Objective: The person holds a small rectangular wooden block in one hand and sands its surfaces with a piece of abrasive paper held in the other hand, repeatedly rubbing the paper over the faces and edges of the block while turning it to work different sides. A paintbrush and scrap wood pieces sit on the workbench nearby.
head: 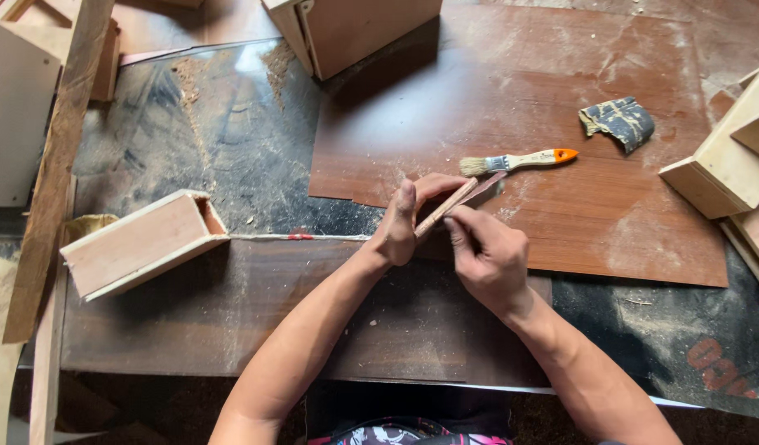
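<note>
Hands meet over the surface (231, 321): left hand (400, 222) and right hand (486, 255) both pinch a thin wooden strip (458, 202), slanting up-right toward the paintbrush (519, 160) just beyond.

A thin strip (458, 202) of pale bare wood is lying between both hands. The brown veneer sheet (577, 107) is looking matt and dusty, the dark worktop (214, 148) scuffed. The brush (518, 160) is showing pale bristles, a metal ferrule and a wooden handle with a glossy orange tip.
</note>
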